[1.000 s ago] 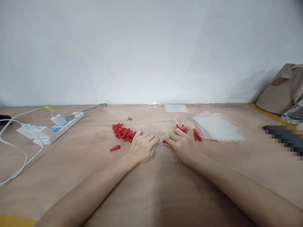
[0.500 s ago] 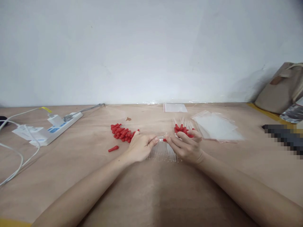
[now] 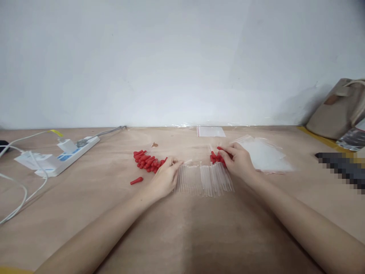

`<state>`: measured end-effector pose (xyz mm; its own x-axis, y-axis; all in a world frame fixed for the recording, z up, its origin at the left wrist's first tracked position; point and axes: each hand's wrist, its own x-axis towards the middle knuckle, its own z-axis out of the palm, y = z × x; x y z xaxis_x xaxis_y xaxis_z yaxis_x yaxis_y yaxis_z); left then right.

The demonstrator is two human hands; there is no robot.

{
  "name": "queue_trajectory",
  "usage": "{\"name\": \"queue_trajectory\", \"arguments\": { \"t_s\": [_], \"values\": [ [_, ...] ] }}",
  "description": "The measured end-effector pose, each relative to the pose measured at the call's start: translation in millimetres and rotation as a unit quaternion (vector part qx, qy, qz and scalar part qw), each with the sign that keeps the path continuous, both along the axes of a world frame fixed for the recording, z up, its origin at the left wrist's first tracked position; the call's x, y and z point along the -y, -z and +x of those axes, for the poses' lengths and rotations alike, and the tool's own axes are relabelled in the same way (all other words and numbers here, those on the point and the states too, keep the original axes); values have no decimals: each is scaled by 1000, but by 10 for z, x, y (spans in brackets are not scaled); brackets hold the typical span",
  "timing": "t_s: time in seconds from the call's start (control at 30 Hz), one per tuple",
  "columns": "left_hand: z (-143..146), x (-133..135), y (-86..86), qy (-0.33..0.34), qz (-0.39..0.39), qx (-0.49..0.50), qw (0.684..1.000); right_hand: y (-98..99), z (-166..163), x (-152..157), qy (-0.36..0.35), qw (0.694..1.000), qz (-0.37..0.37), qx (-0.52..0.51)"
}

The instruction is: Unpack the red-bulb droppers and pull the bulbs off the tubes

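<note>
A row of thin clear tubes (image 3: 190,178) lies side by side on the table in front of me. At its left end is my left hand (image 3: 165,176), thumb and finger pinched on a clear tube (image 3: 187,162) that points right. My right hand (image 3: 240,160) is closed on the red rubber bulb (image 3: 219,148) of a dropper, its clear stem hard to see. Below it, more red-bulbed droppers (image 3: 213,157) lie together behind the tubes, partly hidden by my fingers. A heap of loose red rubber bulbs (image 3: 145,160) sits beyond my left hand, and one single bulb (image 3: 137,180) lies apart.
Clear zip bags (image 3: 265,154) are spread at the right, and another bag (image 3: 211,132) lies near the wall. On the left stands a white power strip (image 3: 68,156) with chargers and cables. A beige bag (image 3: 330,110) and a pixelated dark object (image 3: 342,171) are far right.
The red-bulbed piece held between both hands has gone right and away with my right hand to the dropper pile. My left hand has shifted slightly left, uncovering the tube row.
</note>
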<state>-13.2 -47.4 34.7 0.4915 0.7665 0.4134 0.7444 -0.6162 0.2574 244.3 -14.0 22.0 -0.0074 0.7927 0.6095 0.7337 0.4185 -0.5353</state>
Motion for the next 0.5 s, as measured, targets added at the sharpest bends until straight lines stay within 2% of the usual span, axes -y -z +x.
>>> {"name": "queue_trajectory", "arguments": {
  "t_s": [0.1,0.2,0.33,0.5],
  "values": [
    [-6,36,120,29,93,14,995,-49,124,-39,68,995,-73,-19],
    [-11,64,212,65,158,0,985,-100,143,-69,55,989,-122,-61],
    [30,116,273,97,127,2,987,-184,-129,-166,-23,987,-152,-39],
    [77,192,271,112,51,43,991,-291,-771,-395,-108,974,-201,11]
  ]
}}
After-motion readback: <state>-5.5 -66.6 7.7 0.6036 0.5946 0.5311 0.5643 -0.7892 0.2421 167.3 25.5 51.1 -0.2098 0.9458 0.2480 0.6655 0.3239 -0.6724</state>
